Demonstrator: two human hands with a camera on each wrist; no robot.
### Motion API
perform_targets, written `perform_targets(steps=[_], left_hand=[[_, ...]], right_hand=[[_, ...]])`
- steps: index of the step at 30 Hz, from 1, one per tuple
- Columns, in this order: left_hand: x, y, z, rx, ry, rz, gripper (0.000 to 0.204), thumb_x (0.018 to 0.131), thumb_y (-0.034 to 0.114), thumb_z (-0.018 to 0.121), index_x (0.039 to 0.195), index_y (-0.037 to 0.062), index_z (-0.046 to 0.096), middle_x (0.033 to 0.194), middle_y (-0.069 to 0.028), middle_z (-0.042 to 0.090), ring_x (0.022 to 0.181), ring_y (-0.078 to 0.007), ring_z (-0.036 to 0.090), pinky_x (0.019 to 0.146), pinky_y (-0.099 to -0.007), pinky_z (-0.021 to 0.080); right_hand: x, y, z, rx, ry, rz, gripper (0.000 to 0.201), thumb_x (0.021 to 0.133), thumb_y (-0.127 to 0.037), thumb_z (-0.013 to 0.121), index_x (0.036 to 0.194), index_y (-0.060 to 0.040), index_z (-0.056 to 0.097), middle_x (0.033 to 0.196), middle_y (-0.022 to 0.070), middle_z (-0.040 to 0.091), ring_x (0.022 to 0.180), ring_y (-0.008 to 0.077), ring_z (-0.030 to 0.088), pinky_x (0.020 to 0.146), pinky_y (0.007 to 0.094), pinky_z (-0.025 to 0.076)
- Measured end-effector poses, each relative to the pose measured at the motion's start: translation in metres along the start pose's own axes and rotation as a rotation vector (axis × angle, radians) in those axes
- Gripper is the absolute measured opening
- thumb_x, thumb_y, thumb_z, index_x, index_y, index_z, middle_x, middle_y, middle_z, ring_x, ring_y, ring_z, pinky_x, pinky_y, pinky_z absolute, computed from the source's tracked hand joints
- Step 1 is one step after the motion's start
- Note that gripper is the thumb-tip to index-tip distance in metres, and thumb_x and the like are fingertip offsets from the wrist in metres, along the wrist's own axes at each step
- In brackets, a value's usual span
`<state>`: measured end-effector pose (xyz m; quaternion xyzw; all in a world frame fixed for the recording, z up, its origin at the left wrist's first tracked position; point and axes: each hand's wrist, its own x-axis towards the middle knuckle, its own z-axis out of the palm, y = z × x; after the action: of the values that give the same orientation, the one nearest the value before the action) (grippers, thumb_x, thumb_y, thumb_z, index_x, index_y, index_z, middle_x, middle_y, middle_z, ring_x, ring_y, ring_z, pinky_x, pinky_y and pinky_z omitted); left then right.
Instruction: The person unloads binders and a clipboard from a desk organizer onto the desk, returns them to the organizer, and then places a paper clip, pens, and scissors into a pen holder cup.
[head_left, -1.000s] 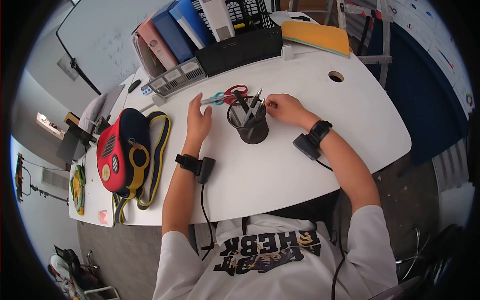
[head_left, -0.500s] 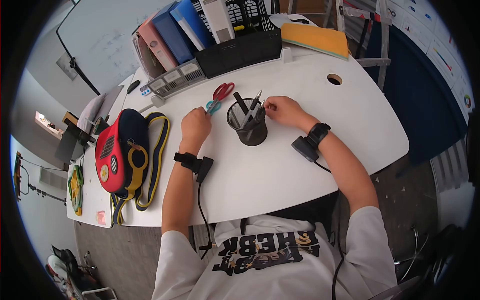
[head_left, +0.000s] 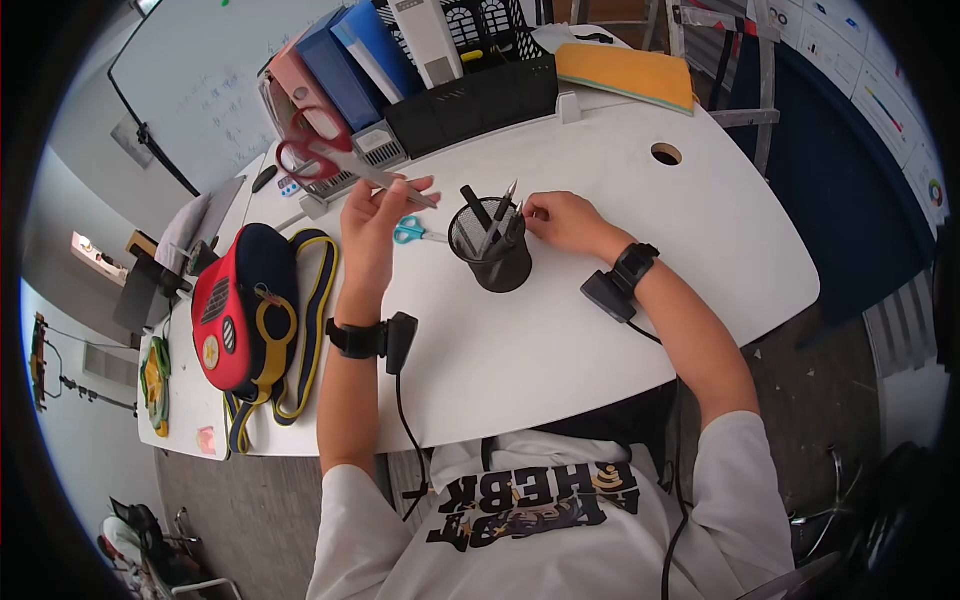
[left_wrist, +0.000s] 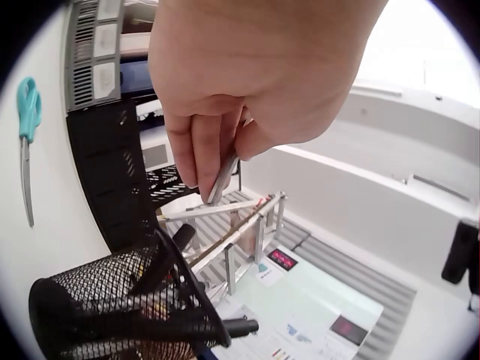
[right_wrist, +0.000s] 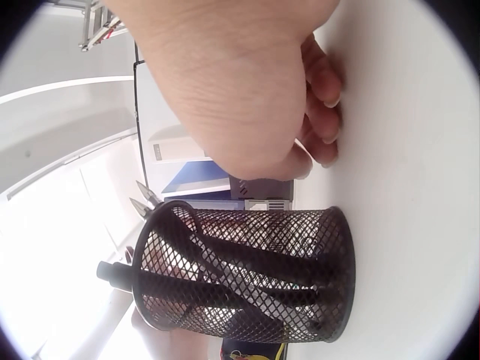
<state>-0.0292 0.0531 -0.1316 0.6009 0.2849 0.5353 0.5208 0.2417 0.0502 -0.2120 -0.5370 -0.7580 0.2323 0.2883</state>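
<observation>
My left hand [head_left: 372,232] pinches the blades of the red-handled scissors [head_left: 318,158], which are raised off the table with the handles pointing up and left. In the left wrist view a grey bit of blade [left_wrist: 223,180] shows between thumb and fingers. Teal-handled scissors [head_left: 410,231] lie on the table just right of that hand. A black mesh pen cup [head_left: 503,268] stands upright between my hands with several pens [head_left: 497,222] in it. My right hand [head_left: 572,222] rests on the table close beside the cup, fingers loosely curled and holding nothing.
A red and navy bag [head_left: 245,310] with yellow-edged straps lies at the left. Binders [head_left: 345,75] and a black organiser [head_left: 475,105] line the back. A yellow folder [head_left: 630,75] sits at the back right, near a round hole [head_left: 667,154] in the white table [head_left: 600,330].
My left hand has taken hold of the red-handled scissors and lifted them up and left from the table. The teal-handled scissors now lie alone. My right hand has stayed by the cup.
</observation>
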Motion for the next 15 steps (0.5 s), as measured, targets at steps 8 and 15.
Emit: perform_targets(steps=[8,15], left_hand=[[-0.023,-0.026,0.043,0.096,-0.053,0.149,0.019,0.095,0.010,0.056,0.110,-0.0009,0.049,0.098,-0.0103,0.063,0.091,-0.0242,0.069,0.087,-0.0318,0.049],[-0.019,-0.025,0.035,0.328,-0.017,0.054,0.028,0.095,0.010,0.057,0.117,-0.0029,0.047,0.108,-0.0106,0.061,0.108,-0.0196,0.060,0.091,-0.0323,0.046]], right_hand=[[0.002,0.001,0.000,0.014,-0.018,0.016,0.016,0.087,-0.023,0.060,0.092,-0.0082,0.066,0.084,0.0069,0.068,0.079,0.0236,0.065,0.073,0.0358,0.051],[-0.001,-0.003,-0.002,0.009,-0.003,-0.001,0.016,0.087,-0.022,0.059,0.092,-0.0080,0.066,0.086,0.0079,0.069,0.082,0.0243,0.065,0.075,0.0359,0.051]])
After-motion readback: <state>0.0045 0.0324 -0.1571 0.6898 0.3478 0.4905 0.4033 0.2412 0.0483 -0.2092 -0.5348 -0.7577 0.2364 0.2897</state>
